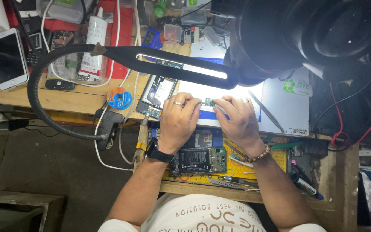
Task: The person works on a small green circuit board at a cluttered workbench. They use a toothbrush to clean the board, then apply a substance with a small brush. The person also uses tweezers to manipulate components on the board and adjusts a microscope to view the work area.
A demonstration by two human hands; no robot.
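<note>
Both hands meet under the lamp (181,68) on the bench (69,101), the left hand (177,121) and right hand (237,120) each pinching an end of a small green circuit board (208,102), an opened phone (198,160) lying just below the wrists.

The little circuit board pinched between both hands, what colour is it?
Green; the small circuit board shows best in the head view, between the left hand and right hand.

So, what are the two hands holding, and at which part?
Both hands, left hand and right hand, pinch a small green circuit board between their fingertips, one at each end, under the lamp.
</note>
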